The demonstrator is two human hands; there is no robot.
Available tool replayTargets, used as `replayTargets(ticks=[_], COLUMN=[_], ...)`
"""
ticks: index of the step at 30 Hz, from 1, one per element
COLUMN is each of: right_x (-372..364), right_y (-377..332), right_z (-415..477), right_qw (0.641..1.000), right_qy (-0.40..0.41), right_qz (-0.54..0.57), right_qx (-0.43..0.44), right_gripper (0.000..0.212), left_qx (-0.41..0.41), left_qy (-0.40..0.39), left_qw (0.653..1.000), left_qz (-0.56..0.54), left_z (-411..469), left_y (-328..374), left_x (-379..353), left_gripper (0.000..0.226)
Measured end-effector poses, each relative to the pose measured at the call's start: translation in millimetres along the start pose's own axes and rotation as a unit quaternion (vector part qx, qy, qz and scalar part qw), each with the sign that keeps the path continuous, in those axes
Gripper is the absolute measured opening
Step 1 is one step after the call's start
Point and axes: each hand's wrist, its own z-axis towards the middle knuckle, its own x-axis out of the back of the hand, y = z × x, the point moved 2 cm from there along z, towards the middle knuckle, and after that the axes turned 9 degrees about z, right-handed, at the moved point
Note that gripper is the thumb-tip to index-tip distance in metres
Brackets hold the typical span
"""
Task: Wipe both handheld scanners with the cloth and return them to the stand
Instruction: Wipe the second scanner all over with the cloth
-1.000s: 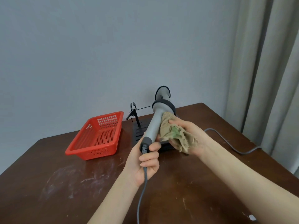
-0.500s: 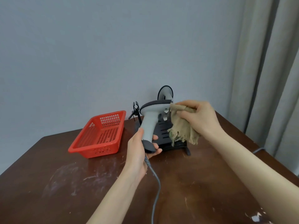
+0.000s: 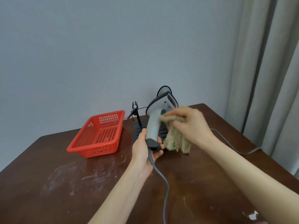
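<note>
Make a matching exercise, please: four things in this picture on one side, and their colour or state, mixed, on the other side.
Things:
1. basket
2. cloth
3. handheld scanner
4. cable

States:
a. grey, trails over the table toward the camera
b. beige, bunched in the right hand
c. red, stands on the table
d. held by its handle end in the left hand

Pairs: 1-c, 2-b, 3-d, 4-a

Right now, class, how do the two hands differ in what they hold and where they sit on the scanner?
The left hand grips the grey handheld scanner low, at its dark base; the right hand presses the beige frayed cloth higher, near the trigger. The left hand steadies; the right hand wipes. Both are bare.
</note>
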Motion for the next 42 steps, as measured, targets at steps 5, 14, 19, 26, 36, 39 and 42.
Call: replayTargets(ticks=[5,14,19,26,36,39,42], right_x=[-8,1,3,-3,1,7,2], right_y=[5,10,10,3,8,9,10], right_z=[0,-3,-12,-9,-2,5,7], right_qw=[0.999,0.998,0.99,0.987,0.985,0.998,0.998], right_qy=[0.005,0.043,-0.135,-0.158,-0.162,-0.04,-0.025], right_qz=[-0.027,0.027,0.002,-0.015,-0.026,-0.015,-0.045], right_qx=[0.025,-0.03,-0.028,-0.01,-0.045,-0.042,-0.042], right_gripper=[0.029,0.028,0.033,0.031,0.033,0.035,0.038], left_qx=[0.043,0.08,0.066,0.052,0.058,0.053,0.05], left_qy=[-0.058,-0.101,-0.076,-0.049,-0.042,-0.048,-0.066], left_qw=[0.996,0.985,0.991,0.996,0.996,0.996,0.995], left_qz=[-0.05,-0.113,-0.086,-0.047,-0.045,-0.045,-0.049], left_z=[0,5,15,19,27,27,24], left_y=[-4,-15,-15,-14,-16,-18,-19], left_x=[-10,-19,-14,-16,-18,-19,-24], left_gripper=[0.043,0.044,0.047,0.047,0.051,0.051,0.053])
